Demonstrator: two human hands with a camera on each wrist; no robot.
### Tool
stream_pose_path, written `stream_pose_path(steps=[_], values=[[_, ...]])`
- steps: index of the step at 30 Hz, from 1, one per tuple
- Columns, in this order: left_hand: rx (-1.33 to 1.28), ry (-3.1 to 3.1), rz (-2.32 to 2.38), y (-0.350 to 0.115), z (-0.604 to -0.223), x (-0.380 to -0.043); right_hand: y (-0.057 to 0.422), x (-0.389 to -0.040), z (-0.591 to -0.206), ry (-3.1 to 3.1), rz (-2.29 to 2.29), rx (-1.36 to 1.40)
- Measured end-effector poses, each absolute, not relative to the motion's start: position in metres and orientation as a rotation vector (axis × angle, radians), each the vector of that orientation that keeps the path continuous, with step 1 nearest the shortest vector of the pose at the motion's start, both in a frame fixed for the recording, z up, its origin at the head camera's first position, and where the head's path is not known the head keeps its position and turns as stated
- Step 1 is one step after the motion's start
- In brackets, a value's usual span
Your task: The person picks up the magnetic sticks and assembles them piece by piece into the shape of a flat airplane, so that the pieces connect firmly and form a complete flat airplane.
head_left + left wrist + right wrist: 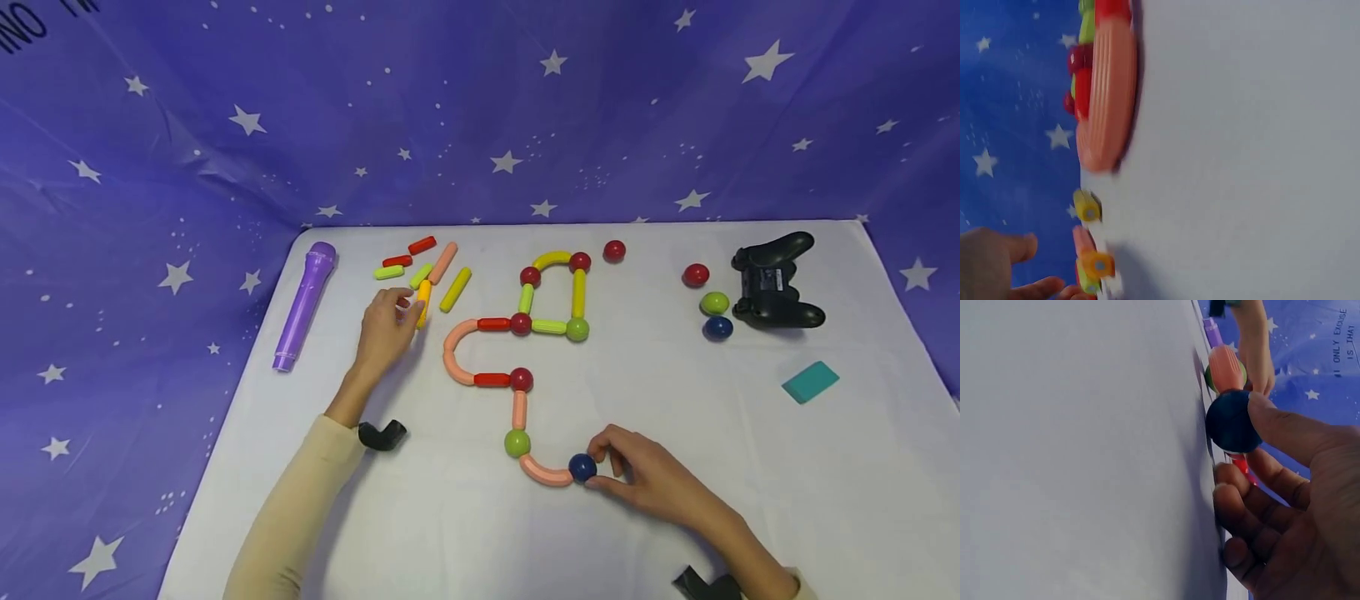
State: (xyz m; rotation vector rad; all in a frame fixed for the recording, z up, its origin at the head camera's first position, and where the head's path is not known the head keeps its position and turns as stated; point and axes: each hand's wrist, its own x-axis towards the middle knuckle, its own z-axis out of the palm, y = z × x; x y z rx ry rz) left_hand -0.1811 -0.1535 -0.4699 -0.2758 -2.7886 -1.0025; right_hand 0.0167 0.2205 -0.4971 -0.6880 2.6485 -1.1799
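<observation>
My right hand (648, 475) pinches a dark blue ball (582, 467) between thumb and index finger. That ball sits at the end of a curved pink rod (546, 472), which joins a green ball (517, 443). From there a chain of rods and red balls (521, 380) runs up to a closed loop with a yellow curved rod (552, 258). At the back left, my left hand (386, 329) reaches beside an orange rod (423, 302), its thumb and fingers apart. In the left wrist view, the orange rod (1099, 265) lies just beyond the fingertips.
Loose rods, including a yellow one (455, 290) and a pink one (443, 262), lie around the left hand. A purple microphone (303, 308) is further left. On the right are several balls, a black game controller (772, 281) and a teal block (811, 382).
</observation>
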Motion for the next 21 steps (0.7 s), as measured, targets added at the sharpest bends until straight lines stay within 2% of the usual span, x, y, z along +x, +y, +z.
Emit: stream_pose_path(steps=[4, 8, 15, 21], values=[[-0.128, -2.969, -1.058, -0.16, -0.474, -0.205, 0.219, 0.021, -0.498, 2.715, -1.147, -0.677], [-0.095, -3.046, -0.978, -0.16, -0.476, -0.211, 0.215, 0.025, -0.498, 2.786, -1.092, -0.634], [0.082, -3.01, -1.107, -0.17, -0.451, -0.197, 0.208, 0.031, -0.497, 2.899, -0.987, -0.549], [0.251, -2.969, -1.658, -0.16, -0.44, -0.178, 0.208, 0.032, -0.496, 2.905, -0.944, -0.491]])
